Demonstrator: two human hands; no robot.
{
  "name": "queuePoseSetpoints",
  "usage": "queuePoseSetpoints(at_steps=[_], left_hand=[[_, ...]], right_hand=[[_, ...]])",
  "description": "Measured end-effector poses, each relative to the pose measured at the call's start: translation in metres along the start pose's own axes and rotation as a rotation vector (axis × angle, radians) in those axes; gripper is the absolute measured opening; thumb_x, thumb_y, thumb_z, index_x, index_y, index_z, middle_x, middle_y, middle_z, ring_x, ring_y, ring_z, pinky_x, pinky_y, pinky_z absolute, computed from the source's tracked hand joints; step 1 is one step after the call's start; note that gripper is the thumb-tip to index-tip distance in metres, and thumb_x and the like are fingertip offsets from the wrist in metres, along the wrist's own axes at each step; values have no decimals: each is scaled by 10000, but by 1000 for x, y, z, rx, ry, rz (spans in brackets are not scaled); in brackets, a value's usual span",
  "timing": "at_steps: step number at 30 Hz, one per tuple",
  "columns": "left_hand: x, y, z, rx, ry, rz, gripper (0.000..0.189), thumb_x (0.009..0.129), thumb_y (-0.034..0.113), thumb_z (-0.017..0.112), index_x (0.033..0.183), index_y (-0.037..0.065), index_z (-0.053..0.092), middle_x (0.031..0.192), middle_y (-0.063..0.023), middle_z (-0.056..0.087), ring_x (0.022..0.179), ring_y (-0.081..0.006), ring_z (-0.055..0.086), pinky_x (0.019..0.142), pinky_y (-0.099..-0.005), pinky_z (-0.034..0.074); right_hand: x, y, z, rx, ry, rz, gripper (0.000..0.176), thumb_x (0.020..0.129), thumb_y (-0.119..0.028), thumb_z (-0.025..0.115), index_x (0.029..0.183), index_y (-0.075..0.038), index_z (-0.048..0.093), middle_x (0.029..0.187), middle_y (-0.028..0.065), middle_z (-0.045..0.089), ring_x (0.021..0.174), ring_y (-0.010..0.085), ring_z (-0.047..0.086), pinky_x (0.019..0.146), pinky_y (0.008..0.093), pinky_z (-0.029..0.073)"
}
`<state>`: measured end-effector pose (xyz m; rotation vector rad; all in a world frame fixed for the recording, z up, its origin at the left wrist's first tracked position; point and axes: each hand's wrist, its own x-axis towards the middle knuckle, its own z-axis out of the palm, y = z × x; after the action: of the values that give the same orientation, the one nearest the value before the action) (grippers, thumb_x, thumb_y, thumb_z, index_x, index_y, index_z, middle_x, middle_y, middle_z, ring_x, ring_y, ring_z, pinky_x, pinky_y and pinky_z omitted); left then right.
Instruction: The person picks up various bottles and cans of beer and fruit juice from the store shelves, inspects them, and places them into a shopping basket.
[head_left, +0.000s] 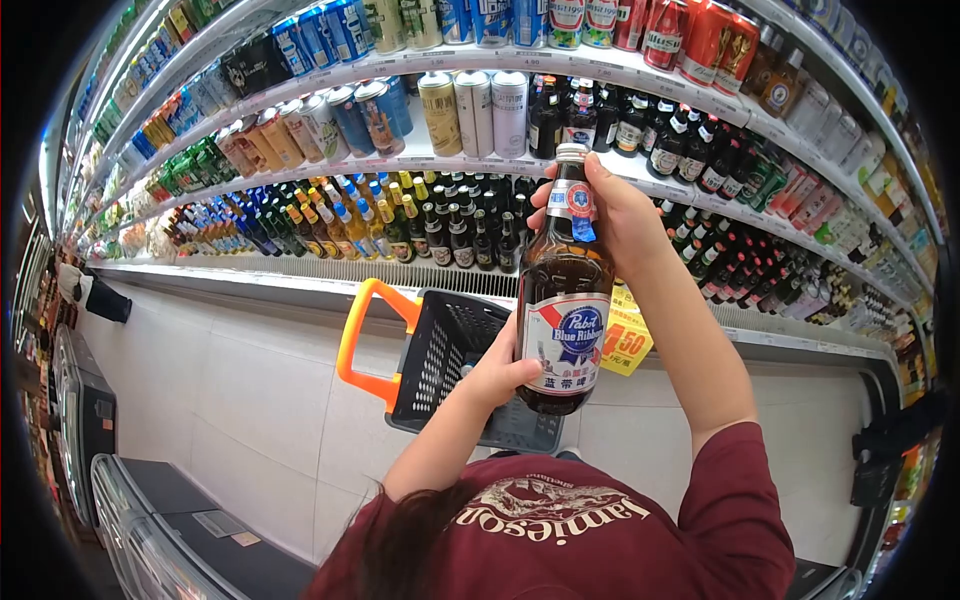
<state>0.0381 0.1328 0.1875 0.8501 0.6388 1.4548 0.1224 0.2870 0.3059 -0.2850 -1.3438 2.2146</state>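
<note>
A brown beer bottle [565,300] is held upright before the chest, its long axis running from base to cap toward the stocked shelves [690,190]. The neck is gripped from the right by the closed right hand [618,215]. The lower body is cupped from the left by the curled left hand [500,375]. A black basket [445,345] with an orange handle is seen just left of and below the bottle.

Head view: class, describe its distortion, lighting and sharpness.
In the head view, the fisheye lens bows the shelves and blackens the corners; lighting is bright and even, with a glare streak at the left edge; the held beer bottle is sharp, its label readable; goods near the edges look small and smeared.
</note>
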Motion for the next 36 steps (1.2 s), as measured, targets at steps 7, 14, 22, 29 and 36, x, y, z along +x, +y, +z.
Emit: queuePoseSetpoints(at_steps=[7,14,22,29,36], left_hand=[[-5,-8,6,21,139,48,984,536,440,727,1271,-12,253,1161,-184,459,1036,-276,524,860,-401,448],[-1,-16,16,-8,138,25,1007,516,449,745,1271,-6,259,1161,-179,463,1037,-277,524,866,-398,448],[-6,-34,-5,14,153,18,976,541,412,739,1280,-1,253,1181,-159,448,1062,-248,491,890,-370,411],[-20,-26,-23,-10,190,19,971,535,413,743,1267,-12,268,1166,-162,460,1050,-246,504,876,-372,427],[-34,-30,-57,-31,157,-18,960,573,374,740,1297,15,220,1221,-138,422,1111,-231,453,926,-365,375]], right_hand=[[-3,4,2,33,16,61,408,920,-377,300,1035,-17,456,878,147,584,804,263,602,667,370,508],[-11,0,-8,30,25,69,389,916,-366,324,1033,-21,460,879,148,585,804,266,601,672,375,505],[-10,15,-13,56,0,54,392,915,-367,330,1025,-15,461,870,147,585,780,260,601,668,362,497],[12,41,-2,49,-23,110,358,918,-344,333,1028,-26,454,868,143,583,784,249,598,686,360,492],[29,68,0,32,-40,123,352,915,-341,344,1037,-26,440,883,143,579,797,249,597,701,358,487]])
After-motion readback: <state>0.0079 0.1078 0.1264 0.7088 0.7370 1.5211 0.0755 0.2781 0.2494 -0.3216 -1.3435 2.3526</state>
